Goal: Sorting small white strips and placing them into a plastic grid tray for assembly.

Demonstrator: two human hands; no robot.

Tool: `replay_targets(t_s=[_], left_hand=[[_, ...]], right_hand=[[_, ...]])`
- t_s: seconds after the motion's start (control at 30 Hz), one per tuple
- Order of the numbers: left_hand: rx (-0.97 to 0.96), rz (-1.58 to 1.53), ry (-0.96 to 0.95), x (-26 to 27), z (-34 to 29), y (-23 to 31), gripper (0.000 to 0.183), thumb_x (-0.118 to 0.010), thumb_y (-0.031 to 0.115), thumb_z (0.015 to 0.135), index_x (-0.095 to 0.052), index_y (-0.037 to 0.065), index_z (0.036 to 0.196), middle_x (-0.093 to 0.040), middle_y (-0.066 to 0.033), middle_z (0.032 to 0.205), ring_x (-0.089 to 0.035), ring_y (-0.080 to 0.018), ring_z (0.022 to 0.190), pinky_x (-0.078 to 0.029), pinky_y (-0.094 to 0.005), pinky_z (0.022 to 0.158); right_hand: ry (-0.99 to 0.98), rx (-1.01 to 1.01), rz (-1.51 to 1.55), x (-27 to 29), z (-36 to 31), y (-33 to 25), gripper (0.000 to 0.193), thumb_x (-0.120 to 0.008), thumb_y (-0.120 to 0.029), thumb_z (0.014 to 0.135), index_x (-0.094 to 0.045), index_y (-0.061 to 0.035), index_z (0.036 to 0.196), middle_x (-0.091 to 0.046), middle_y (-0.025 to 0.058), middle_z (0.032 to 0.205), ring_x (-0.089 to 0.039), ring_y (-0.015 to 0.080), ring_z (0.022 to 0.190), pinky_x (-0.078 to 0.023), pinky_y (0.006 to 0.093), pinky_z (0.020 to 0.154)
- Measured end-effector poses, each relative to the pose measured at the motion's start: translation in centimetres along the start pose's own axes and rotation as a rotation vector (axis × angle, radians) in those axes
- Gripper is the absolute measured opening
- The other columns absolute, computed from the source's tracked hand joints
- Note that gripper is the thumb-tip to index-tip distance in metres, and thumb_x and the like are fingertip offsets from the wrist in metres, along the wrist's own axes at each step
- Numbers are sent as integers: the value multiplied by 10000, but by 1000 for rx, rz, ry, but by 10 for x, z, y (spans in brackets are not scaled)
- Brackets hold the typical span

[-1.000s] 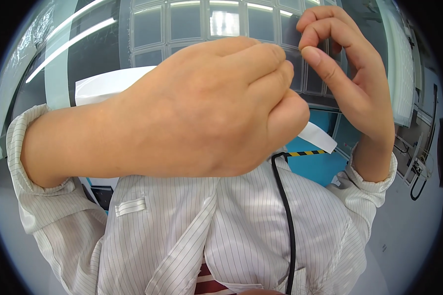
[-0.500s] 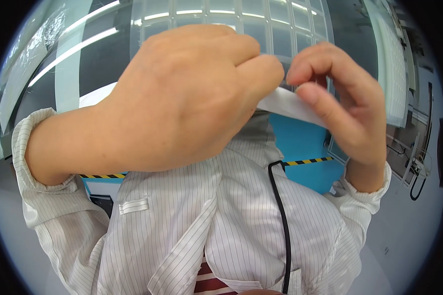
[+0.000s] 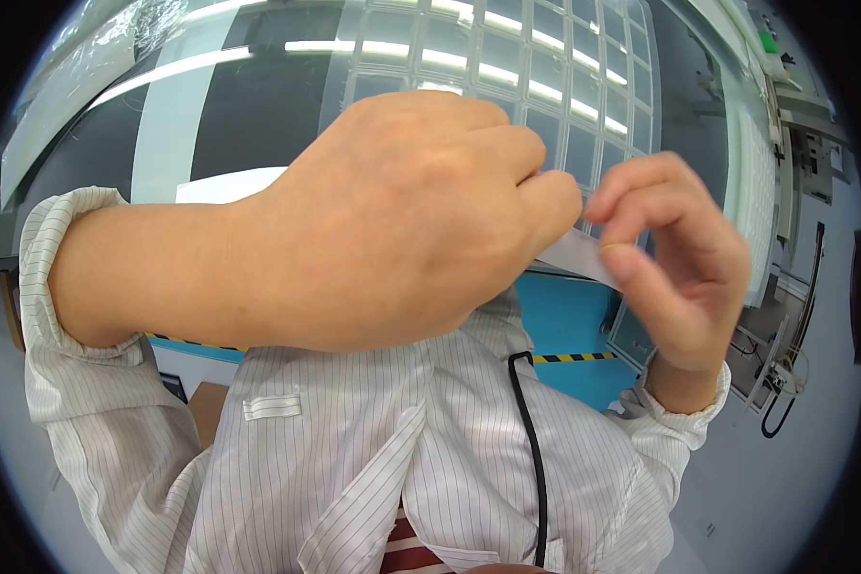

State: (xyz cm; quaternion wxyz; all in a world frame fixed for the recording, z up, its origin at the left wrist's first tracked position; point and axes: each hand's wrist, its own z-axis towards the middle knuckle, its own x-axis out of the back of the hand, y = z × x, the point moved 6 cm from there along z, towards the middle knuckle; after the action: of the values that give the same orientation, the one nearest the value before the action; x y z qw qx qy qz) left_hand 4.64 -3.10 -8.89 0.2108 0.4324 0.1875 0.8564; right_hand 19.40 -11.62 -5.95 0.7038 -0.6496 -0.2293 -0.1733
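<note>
My left hand fills the middle of the view, closed like a fist with its back turned up. Its fingertips are hidden, so whatever it grips cannot be made out. Just to its right, my right hand is curled, thumb and fingertips brought together in a pinch and slightly blurred. Anything between those fingers is too small to name. Behind my left wrist shows part of a white sheet. A pale strip also appears between the two hands; whether it belongs to that sheet I cannot tell.
A clear plastic tray with several compartments lies beyond my hands on the dark glossy table. Clear plastic wrapping is at the far left. Yellow-and-black tape marks a blue surface near me. Equipment stands at right.
Both hands now appear a little lower, the left one also further right. The tray and table have shifted in the view too, and more of the tray shows. Both hands stay closed.
</note>
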Motion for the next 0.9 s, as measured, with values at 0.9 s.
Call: replay_targets(t_s=[0.9], left_hand=[[-31, 79, -168, -22, 21, 8, 216, -719, -35, 670, -607, -55, 854, -707, -218, 1029, -710, -382, 969, -606, -404, 810]], right_hand=[[10, -169, -239, 28, 53, 38, 102, -724, -74, 904, -676, 8, 867, -609, 75, 972, -541, 161, 847, -435, 302, 749]])
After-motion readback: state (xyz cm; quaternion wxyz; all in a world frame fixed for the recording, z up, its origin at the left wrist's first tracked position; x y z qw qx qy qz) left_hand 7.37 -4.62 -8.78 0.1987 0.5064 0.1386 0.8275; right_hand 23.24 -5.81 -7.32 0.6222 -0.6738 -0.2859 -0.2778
